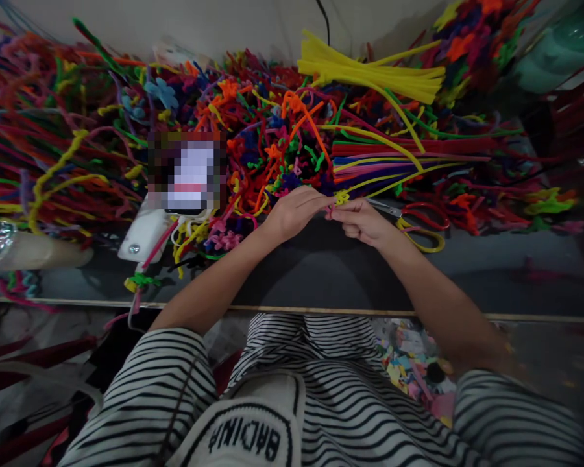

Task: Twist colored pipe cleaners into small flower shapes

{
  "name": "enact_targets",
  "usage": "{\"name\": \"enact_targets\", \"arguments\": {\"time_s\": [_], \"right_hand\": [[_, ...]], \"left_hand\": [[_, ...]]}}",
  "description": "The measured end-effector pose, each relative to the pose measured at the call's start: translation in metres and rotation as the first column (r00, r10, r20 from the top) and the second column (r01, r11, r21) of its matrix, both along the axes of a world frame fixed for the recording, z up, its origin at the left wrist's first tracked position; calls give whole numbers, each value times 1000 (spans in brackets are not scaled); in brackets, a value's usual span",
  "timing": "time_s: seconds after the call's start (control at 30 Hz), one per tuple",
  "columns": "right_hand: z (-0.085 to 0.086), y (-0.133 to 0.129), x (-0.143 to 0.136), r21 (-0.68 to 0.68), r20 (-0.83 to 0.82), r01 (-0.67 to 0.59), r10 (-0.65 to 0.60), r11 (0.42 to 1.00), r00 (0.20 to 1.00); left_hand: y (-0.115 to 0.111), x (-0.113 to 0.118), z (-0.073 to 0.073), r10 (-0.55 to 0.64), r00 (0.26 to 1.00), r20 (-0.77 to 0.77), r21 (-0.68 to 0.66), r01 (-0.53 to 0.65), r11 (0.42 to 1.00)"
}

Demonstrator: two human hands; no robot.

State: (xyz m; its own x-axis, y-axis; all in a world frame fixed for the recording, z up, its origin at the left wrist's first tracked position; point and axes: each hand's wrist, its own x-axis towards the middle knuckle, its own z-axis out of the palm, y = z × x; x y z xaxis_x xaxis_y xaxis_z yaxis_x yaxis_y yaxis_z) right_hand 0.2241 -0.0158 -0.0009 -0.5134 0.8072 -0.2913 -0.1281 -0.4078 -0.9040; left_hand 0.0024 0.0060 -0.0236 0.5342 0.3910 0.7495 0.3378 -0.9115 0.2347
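Observation:
Over the front part of the dark table, my left hand and my right hand meet at the fingertips. Between them is a small twisted piece of pink pipe cleaner. The right thumb and fingers pinch it, and the left fingers are closed against its other side, partly hiding it. Just behind the right fingertips lies a curled yellow pipe cleaner; I cannot tell whether it joins the pink one. Scissors with red and yellow handles lie right of my right hand.
Heaped pipe cleaners in many colours cover the back of the table, with a yellow bundle on top. A phone leans on a white device at left. A plastic cup lies further left.

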Motion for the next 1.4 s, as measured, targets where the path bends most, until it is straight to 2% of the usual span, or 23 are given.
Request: {"name": "enact_targets", "arguments": {"time_s": [0.2, 0.37, 0.43, 0.57, 0.77, 1.0, 1.07, 1.1, 1.13, 1.17, 1.2, 1.23, 1.27, 1.3, 1.33, 1.37, 1.4], "right_hand": [[-3, 2, 3, 23, -39, -116, 117, 993, 992], [-4, 1, 1, 111, -27, -174, 178, 978, 984], [-3, 0, 0, 137, 0, -173, 175, 975, 985], [-1, -1, -1, 145, 51, -165, 160, 976, 986], [-5, 2, 3, 109, 57, -204, 199, 973, 978], [-4, 2, 2, 145, 36, -216, 213, 966, 976], [-3, 0, 1, 210, 121, -161, 137, 964, 983], [-3, -2, 0, 284, 187, -111, 59, 952, 981], [-2, -4, -1, 390, 266, -70, -39, 918, 963], [-2, -7, -2, 516, 351, -55, -153, 855, 924], [-2, -11, -4, 639, 423, -71, -273, 766, 864], [-2, -15, -5, 730, 491, -141, -370, 669, 788], [-3, -18, -6, 776, 535, -207, -448, 596, 716], [-3, -20, -7, 793, 559, -258, -493, 551, 666], [-4, -21, -7, 801, 564, -276, -515, 531, 645], [-5, -20, -7, 806, 553, -256, -525, 534, 647], [-6, -18, -6, 801, 536, -214, -509, 559, 674]], "left_hand": [[-1, 5, 2, 19, 999, -38, 44, -18, 999], [1, 1, 7, -77, 992, -102, 60, 84, 995], [1, -1, 10, -88, 985, -150, 123, 106, 987], [-2, -3, 18, -7, 966, -260, 255, 75, 964], [-5, -6, 24, -17, 924, -383, 150, 80, 985], [-7, -5, 20, 1, 952, -306, 198, 63, 978], [-10, 0, 17, -22, 970, -243, 114, 52, 992], [-12, 3, 15, -23, 979, -204, 27, 29, 999], [-14, 7, 13, 1, 986, -165, -94, -17, 995], [-15, 11, 11, 40, 991, -127, -241, -70, 968], [-17, 15, 10, 93, 991, -96, -412, -125, 903], [-18, 19, 9, 143, 987, -77, -572, -161, 804], [-19, 22, 8, 174, 983, -66, -710, -168, 684], [-19, 24, 7, 185, 981, -61, -799, -159, 579], [-20, 25, 7, 179, 982, -61, -834, -149, 532], [-20, 24, 7, 169, 983, -66, -818, -150, 555], [-19, 22, 7, 161, 983, -83, -755, -168, 634]]}}
